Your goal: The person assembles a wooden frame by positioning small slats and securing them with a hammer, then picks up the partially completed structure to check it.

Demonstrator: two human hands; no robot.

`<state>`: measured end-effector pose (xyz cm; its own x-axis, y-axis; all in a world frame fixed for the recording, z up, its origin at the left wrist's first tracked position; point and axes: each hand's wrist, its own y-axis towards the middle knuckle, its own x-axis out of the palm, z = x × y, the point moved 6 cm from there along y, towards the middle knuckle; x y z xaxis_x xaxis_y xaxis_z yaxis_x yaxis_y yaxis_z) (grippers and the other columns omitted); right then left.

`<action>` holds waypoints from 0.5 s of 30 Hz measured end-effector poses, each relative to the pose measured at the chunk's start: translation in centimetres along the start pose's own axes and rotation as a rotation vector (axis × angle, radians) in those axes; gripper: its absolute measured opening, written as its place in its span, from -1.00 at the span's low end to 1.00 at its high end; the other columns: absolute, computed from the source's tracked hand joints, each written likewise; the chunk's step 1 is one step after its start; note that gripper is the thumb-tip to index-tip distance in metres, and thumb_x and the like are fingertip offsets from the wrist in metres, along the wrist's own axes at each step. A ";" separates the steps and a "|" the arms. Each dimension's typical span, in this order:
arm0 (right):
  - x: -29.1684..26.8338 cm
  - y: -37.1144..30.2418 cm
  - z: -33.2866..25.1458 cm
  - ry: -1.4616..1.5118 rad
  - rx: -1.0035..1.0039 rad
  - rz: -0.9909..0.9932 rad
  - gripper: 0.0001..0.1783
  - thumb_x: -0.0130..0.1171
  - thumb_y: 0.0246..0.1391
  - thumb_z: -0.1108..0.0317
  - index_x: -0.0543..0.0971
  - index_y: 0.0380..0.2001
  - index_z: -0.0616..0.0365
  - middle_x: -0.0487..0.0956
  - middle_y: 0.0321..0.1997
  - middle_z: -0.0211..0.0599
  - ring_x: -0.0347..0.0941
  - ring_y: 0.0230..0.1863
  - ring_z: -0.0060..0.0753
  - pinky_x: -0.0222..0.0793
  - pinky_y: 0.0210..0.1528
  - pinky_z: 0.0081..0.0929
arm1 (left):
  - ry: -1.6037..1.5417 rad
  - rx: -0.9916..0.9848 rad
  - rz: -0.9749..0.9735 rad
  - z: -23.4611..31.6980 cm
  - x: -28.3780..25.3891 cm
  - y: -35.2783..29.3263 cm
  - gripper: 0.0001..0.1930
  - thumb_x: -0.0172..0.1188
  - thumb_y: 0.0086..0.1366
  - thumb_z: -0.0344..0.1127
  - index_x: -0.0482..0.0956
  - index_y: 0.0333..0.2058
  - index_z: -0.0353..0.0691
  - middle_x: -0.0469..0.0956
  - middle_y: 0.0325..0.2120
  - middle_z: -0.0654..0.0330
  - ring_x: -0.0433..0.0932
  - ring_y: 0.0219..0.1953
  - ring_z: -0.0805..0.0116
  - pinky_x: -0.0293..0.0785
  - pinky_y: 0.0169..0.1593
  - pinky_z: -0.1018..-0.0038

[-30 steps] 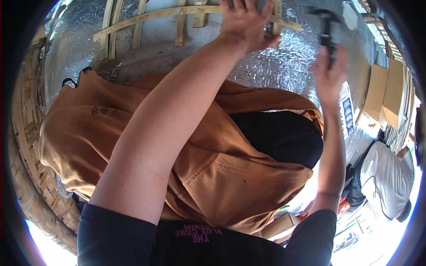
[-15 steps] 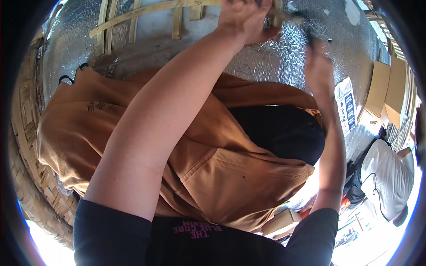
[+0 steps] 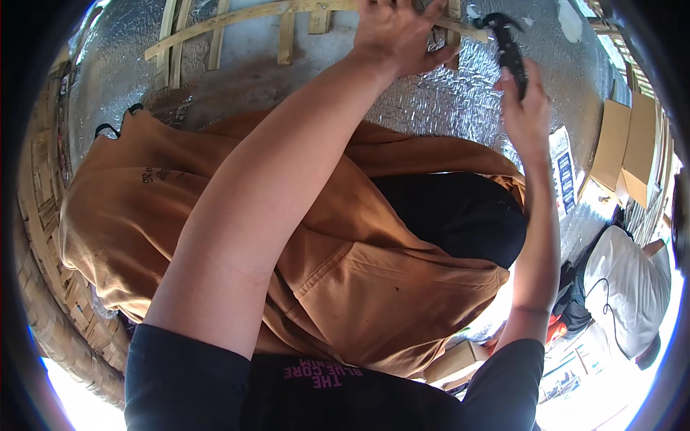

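Observation:
My right hand grips a black claw hammer by its handle. The hammer's head is beside the right end of a long wooden strip, which has shorter wooden pieces crossing it. At the top edge my left hand lies on the wood near that end, fingers spread and thumb stretched out; some fingertips are cut off by the frame. No nail can be made out. Under the wood is a silvery foil sheet on the floor.
A brown garment covers my lap, with a black-clad knee showing. To the right are a printed sheet, an open cardboard box and a person in a light shirt. Woven bamboo lines the left.
The hammer, blurred near the strip's end before, is now sharper and farther right and up. My right hand has shifted slightly right; my left hand has stayed nearly in place.

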<state>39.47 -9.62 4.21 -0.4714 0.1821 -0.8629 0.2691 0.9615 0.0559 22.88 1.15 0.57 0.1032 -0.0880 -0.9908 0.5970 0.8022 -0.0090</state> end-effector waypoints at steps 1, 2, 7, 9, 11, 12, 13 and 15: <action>-0.1 0.0 -0.3 0.005 -0.001 -0.006 -0.72 0.07 0.35 0.30 0.40 0.02 0.20 0.68 -0.39 -0.07 0.70 -0.33 -0.06 0.54 -0.38 -0.24 | 0.001 -0.017 -0.003 -0.1 0.4 0.0 -0.12 -0.05 0.32 0.39 0.04 0.47 0.05 -0.18 0.44 -0.37 -0.15 0.48 -0.35 -0.28 0.42 -0.30; -1.1 0.2 -0.8 0.071 -0.022 0.095 -0.71 0.06 0.36 0.28 0.41 0.02 0.22 0.69 -0.37 -0.07 0.70 -0.33 -0.08 0.54 -0.38 -0.28 | 0.004 -0.022 -0.008 -0.3 0.8 -0.2 -0.12 -0.05 0.32 0.39 0.04 0.47 0.05 -0.18 0.44 -0.37 -0.15 0.48 -0.35 -0.28 0.42 -0.30; 0.1 0.6 -2.3 -0.229 -0.361 0.188 -0.64 0.10 0.35 0.19 0.42 0.03 0.24 0.66 -0.33 0.07 0.66 -0.28 0.18 0.55 -0.32 -0.17 | -0.063 0.005 0.108 -0.2 1.1 -0.2 -0.14 -0.09 0.35 0.35 0.03 0.47 -0.01 -0.19 0.44 -0.37 -0.19 0.48 -0.36 -0.30 0.42 -0.30; 1.0 0.4 -1.2 -0.208 -0.163 -0.091 -0.62 0.13 0.33 0.19 0.41 0.04 0.25 0.65 -0.32 0.12 0.64 -0.25 0.21 0.55 -0.31 -0.13 | -0.077 0.014 0.176 -0.4 1.6 0.1 -0.15 -0.09 0.36 0.33 0.03 0.47 -0.02 -0.19 0.44 -0.38 -0.17 0.47 -0.37 -0.29 0.42 -0.30; -1.6 0.7 -2.6 -0.063 -0.243 0.169 -0.62 0.10 0.35 0.19 0.38 0.06 0.24 0.63 -0.36 0.14 0.67 -0.31 0.13 0.53 -0.37 -0.16 | -0.081 0.013 0.237 -0.9 2.0 0.2 -0.16 -0.09 0.36 0.31 0.03 0.47 -0.03 -0.18 0.43 -0.39 -0.16 0.47 -0.37 -0.28 0.42 -0.29; -2.5 0.5 -3.1 0.080 -0.138 0.226 -0.64 0.10 0.35 0.21 0.41 0.02 0.28 0.61 -0.41 0.06 0.64 -0.44 -0.06 0.48 -0.43 -0.21 | -0.041 0.002 0.158 -0.9 1.5 0.1 -0.15 -0.07 0.36 0.29 0.01 0.47 -0.03 -0.19 0.43 -0.39 -0.16 0.47 -0.38 -0.28 0.42 -0.29; -2.0 0.2 -3.1 0.078 -0.133 0.220 -0.64 0.10 0.35 0.21 0.41 0.02 0.28 0.61 -0.41 0.06 0.64 -0.44 -0.06 0.48 -0.43 -0.21 | -0.015 0.002 0.081 -0.5 1.3 0.0 -0.15 -0.06 0.36 0.28 -0.01 0.47 -0.03 -0.19 0.43 -0.39 -0.15 0.47 -0.38 -0.28 0.42 -0.28; -1.8 -0.4 -1.9 0.572 -0.122 0.431 -0.56 0.05 0.40 0.13 0.38 0.09 0.29 0.56 -0.38 -0.29 0.40 -0.54 -0.62 0.33 -0.54 -0.61 | -0.033 0.013 0.052 -0.5 1.4 -0.2 -0.14 -0.02 0.35 0.26 -0.04 0.48 -0.03 -0.18 0.43 -0.41 -0.13 0.46 -0.40 -0.25 0.41 -0.29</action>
<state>38.60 -9.97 6.72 -0.7188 0.5972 -0.3559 0.4500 0.7900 0.4165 22.52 1.16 -0.86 0.1606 -0.0659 -0.9848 0.6002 0.7986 0.0444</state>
